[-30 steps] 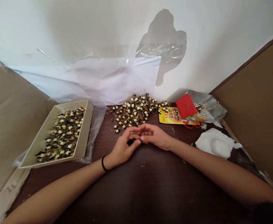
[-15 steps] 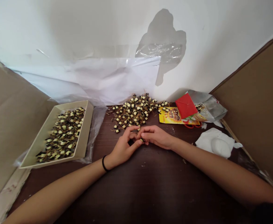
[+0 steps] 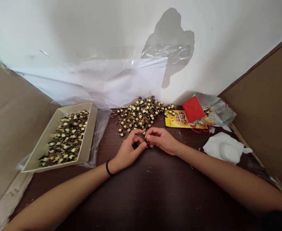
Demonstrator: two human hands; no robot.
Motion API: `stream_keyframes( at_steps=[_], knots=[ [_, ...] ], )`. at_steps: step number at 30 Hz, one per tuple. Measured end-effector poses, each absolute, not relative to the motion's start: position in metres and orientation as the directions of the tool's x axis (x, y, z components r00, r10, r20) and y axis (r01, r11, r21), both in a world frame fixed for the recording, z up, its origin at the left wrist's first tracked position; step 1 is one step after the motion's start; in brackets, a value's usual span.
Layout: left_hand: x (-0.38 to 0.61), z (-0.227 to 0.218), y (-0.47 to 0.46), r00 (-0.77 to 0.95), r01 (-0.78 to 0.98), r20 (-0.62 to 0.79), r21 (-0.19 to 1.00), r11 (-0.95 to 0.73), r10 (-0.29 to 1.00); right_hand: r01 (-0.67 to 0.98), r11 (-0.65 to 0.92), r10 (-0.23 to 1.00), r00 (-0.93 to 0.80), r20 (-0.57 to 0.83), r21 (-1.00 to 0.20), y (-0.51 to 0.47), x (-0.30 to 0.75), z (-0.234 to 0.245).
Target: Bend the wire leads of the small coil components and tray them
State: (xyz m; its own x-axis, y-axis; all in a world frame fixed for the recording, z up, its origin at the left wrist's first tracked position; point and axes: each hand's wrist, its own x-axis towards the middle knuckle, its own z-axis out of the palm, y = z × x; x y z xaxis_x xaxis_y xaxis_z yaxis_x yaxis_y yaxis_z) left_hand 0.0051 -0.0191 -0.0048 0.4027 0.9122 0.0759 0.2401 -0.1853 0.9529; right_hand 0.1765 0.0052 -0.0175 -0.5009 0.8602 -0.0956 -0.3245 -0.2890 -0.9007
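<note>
In front of a heap of small black parts with pale yellow bands and thin coppery wires, my two hands meet over the table. One small dark wired part sits between their fingertips, mostly hidden. My left hand, with a black band at its wrist, pinches it between thumb and fingers. From the other side my right hand is closed on the same part with thumb and forefinger.
At the left a beige tray full of like parts rests on clear plastic. To the right lie a yellow packet, a silver bag, a red piece, red-handled scissors and crumpled white tissue. Cardboard walls flank the table.
My fingers have shifted slightly around the small part, which now shows its dark side rather than a yellow spot. The whole view has moved a little; tray and heap are unchanged.
</note>
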Motion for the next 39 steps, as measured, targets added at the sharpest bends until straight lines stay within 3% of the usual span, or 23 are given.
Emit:
stream_keyframes(
  at_steps=[8, 39],
  knots=[
    [0.0054, -0.004, -0.0183, 0.394, 0.242, 0.046, 0.958, -0.151, 0.918, -0.31, -0.195, 0.883, -0.469, -0.028, -0.931, 0.0044, 0.1761, -0.0202],
    [0.0051, -0.0033, -0.0189, 0.454, 0.229, 0.028, 0.962, -0.147, 0.891, -0.224, -0.136, 0.862, -0.507, -0.003, -0.965, 0.0051, 0.1767, -0.0193]
  ],
)
